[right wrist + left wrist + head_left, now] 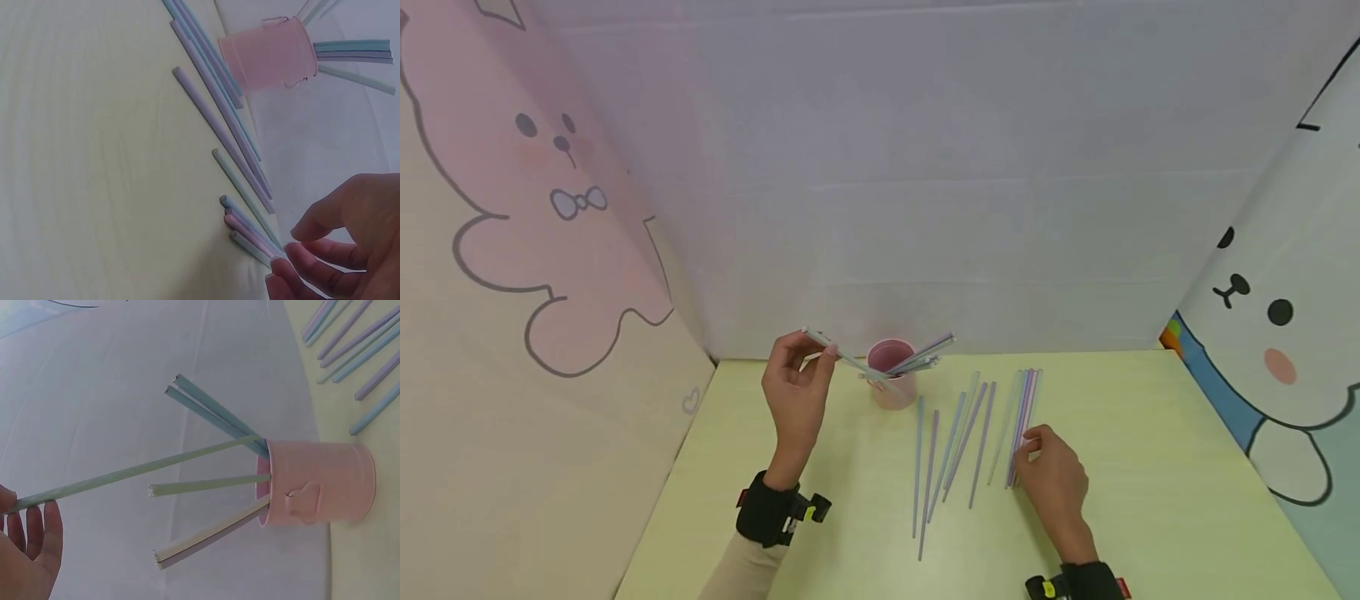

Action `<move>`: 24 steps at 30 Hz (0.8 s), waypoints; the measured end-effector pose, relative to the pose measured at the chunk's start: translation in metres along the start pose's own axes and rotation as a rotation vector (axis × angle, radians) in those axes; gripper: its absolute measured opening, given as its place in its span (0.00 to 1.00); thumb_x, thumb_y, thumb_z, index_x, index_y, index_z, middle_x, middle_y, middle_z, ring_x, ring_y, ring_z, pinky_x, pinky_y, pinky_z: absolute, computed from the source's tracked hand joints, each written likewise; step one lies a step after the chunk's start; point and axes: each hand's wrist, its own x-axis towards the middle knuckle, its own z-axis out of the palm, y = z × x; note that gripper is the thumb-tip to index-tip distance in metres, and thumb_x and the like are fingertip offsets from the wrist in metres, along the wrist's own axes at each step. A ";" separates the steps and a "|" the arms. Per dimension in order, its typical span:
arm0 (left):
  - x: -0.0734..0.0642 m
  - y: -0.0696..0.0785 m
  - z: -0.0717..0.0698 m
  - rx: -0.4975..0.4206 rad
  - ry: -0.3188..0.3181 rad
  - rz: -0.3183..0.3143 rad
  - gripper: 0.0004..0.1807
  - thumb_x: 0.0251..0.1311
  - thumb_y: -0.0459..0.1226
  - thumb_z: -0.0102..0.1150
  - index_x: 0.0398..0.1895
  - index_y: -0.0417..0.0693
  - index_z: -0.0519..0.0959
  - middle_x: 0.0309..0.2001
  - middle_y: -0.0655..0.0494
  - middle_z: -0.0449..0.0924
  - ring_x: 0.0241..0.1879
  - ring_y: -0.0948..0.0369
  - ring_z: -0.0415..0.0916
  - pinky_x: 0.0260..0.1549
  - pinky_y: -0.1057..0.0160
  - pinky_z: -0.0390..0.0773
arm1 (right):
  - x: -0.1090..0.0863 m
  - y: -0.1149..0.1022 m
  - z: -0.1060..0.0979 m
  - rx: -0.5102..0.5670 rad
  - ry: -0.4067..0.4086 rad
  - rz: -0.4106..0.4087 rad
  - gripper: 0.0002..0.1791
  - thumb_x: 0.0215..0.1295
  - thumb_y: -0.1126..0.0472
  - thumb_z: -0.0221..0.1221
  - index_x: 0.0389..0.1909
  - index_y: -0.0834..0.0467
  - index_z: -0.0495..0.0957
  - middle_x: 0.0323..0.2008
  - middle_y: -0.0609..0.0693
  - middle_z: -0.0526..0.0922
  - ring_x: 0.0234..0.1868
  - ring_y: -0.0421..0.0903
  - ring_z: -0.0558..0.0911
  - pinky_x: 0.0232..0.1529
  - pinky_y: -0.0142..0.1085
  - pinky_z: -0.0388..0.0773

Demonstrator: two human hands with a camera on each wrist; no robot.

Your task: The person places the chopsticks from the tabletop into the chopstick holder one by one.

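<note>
My left hand [797, 387] pinches a pale green stick [125, 475] near one end between thumb and fingers. Its far end reaches the rim of a pink cup [325, 481] that holds several green, blue and purple sticks. On the table to the cup's right, my right hand [1054, 475] hovers with loosely bent fingers beside a small group of sticks [1024, 417]. Its fingertips [281, 267] are near or against these sticks; actual contact is unclear. In the right wrist view, nothing shows pinched between thumb and fingers.
More blue, purple and green sticks lie loosely spread on the yellow table [1150, 500], such as a purple stick [928, 483] in front of the cup. A white cloth [925, 183] stands behind the table, with cartoon-printed panels [550, 250] at the sides.
</note>
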 end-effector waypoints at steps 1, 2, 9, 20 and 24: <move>0.001 0.000 -0.001 0.003 0.009 0.003 0.14 0.54 0.13 0.58 0.44 0.18 0.71 0.39 0.40 0.76 0.39 0.52 0.78 0.37 0.66 0.85 | 0.000 0.003 0.001 -0.004 -0.002 0.004 0.10 0.58 0.63 0.61 0.41 0.57 0.81 0.29 0.51 0.85 0.11 0.43 0.68 0.06 0.34 0.61; 0.002 -0.001 -0.002 0.004 0.020 0.007 0.14 0.54 0.13 0.58 0.44 0.18 0.71 0.40 0.40 0.76 0.39 0.52 0.78 0.37 0.67 0.85 | 0.000 0.005 0.002 -0.006 -0.004 0.006 0.10 0.57 0.63 0.61 0.41 0.58 0.81 0.29 0.51 0.85 0.11 0.43 0.69 0.07 0.34 0.61; 0.001 -0.005 -0.005 0.022 0.078 0.035 0.14 0.53 0.11 0.56 0.43 0.16 0.68 0.41 0.42 0.76 0.41 0.52 0.77 0.40 0.68 0.83 | 0.001 0.015 0.008 -0.016 -0.018 0.021 0.10 0.57 0.63 0.61 0.41 0.59 0.81 0.28 0.52 0.85 0.12 0.44 0.71 0.07 0.34 0.63; -0.005 -0.001 -0.002 0.105 0.069 -0.014 0.15 0.52 0.09 0.55 0.44 0.14 0.68 0.40 0.36 0.74 0.41 0.46 0.75 0.39 0.66 0.83 | 0.001 0.016 0.011 -0.022 -0.009 0.010 0.11 0.57 0.61 0.63 0.41 0.60 0.81 0.28 0.51 0.84 0.14 0.45 0.74 0.08 0.35 0.66; -0.010 -0.012 -0.005 0.117 0.059 -0.014 0.16 0.51 0.10 0.57 0.44 0.15 0.69 0.41 0.36 0.74 0.41 0.48 0.76 0.39 0.68 0.83 | 0.000 0.017 0.012 -0.024 -0.011 0.007 0.12 0.57 0.60 0.63 0.41 0.60 0.81 0.28 0.52 0.84 0.16 0.45 0.75 0.08 0.35 0.67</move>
